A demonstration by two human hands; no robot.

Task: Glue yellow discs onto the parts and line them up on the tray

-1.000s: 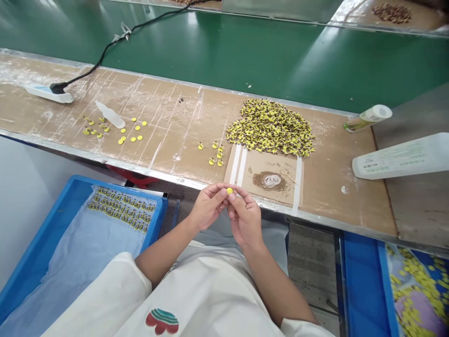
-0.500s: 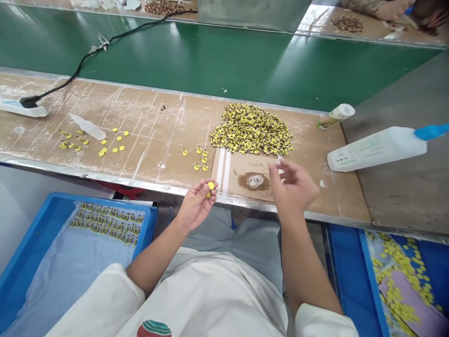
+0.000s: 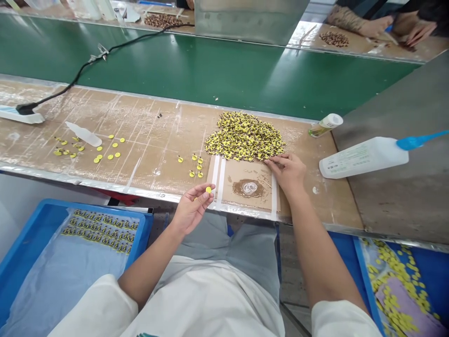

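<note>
My left hand is closed in front of the table edge, with a small yellow disc pinched between thumb and fingers. A bit of yellow also shows lower in that palm. My right hand reaches to the lower right edge of a heap of small yellow-and-black pieces; its thumb and fingertips are together there, and what they grip is too small to tell. Below the heap, a clear blob sits in a wet brown patch on cardboard. A thin stick lies beside it.
Several discs with dark pieces on them stand left of the cardboard, loose yellow discs farther left. A white bottle lies at right. Blue trays flank me, one with rows of pieces. Across the green belt a person's hands work.
My right hand has moved from beside the wet patch up to the heap's edge, and the thin stick now shows on the cardboard. My left hand still holds the disc. The view has shifted slightly.
</note>
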